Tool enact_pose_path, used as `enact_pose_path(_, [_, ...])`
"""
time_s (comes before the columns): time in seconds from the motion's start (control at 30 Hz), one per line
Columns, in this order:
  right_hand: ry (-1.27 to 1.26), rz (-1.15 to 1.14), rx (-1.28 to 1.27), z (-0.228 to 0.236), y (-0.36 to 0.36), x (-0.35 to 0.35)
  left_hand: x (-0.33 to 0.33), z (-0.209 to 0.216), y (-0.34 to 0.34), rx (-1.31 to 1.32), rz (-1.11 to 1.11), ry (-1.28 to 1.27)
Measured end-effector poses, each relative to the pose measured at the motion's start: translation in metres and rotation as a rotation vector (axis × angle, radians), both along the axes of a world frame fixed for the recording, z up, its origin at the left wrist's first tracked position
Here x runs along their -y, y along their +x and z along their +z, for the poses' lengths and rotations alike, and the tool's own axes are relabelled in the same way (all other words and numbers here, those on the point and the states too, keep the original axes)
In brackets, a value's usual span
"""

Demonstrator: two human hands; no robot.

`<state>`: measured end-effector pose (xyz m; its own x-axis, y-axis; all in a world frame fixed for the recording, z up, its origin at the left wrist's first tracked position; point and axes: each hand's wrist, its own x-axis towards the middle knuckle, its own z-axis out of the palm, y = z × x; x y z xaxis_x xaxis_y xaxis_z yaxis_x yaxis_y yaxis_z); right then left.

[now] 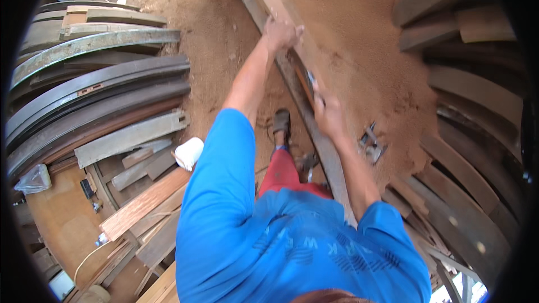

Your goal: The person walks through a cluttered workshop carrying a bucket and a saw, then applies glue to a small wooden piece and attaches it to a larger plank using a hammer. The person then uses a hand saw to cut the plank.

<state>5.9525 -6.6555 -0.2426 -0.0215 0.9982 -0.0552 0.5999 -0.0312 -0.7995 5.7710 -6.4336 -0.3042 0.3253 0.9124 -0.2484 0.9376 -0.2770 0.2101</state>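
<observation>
Underfoot, a sawdust-covered floor (359, 50) spreads across the middle and upper right of the view, its loose heap ending in a ragged edge at the lower right beside a small metal bracket (371, 145). Stacks of long dark planks (95, 87) hem the floor on the left, and more planks (471, 95) close it on the right, so the open room is a narrow strip between them. Down that strip runs a long wooden plank (292, 28), slanting from the top centre toward the person's body, one long edge beside the sawdust heap. Lighter offcut boards (143, 205) lie at the lower left, near a white paper roll (189, 152). A sandalled foot (281, 122) stands on bare floor just left of the plank.

The left hand (281, 33) is closed around the plank's upper edge, far up its length. The right hand (328, 113) sits lower on the same plank, fingers curled shut on a small tool (310, 81) whose tip lies against the wood; what kind of tool cannot be told.
</observation>
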Motion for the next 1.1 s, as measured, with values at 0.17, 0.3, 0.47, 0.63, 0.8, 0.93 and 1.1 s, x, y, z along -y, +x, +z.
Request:
enact_pose_path(0.17, [0.053, 0.077, 0.064, 0.038, 0.051, 0.114, -0.012, 0.024, -0.008, -0.016, 0.04, -0.054])
enact_pose_path(0.3, [-0.012, -0.046, 0.035, -0.006, -0.004, 0.022, -0.012, 0.035, 0.011, -0.052, 0.011, -0.066])
enact_pose_path(0.47, [0.096, 0.011, -0.036, -0.02, -0.007, -0.013, -0.006, 0.011, 0.006, 0.01, 0.032, 0.064])
enact_pose_path(0.63, [0.076, 0.037, 0.015, 0.032, 0.051, 0.109, -0.003, 0.019, 0.004, 0.003, 0.041, 0.023])
enact_pose_path(0.8, [0.018, -0.034, 0.03, -0.003, -0.009, -0.004, -0.015, 0.036, 0.018, -0.038, -0.006, -0.049])
enact_pose_path(0.93, [-0.063, 0.03, 0.011, 0.0, -0.014, -0.025, 0.0, 0.006, 0.003, -0.041, 0.021, -0.003])
enact_pose_path(1.1, [0.032, 0.026, -0.019, 0.042, 0.055, 0.11, -0.009, 0.025, -0.001, 0.007, 0.013, -0.051])
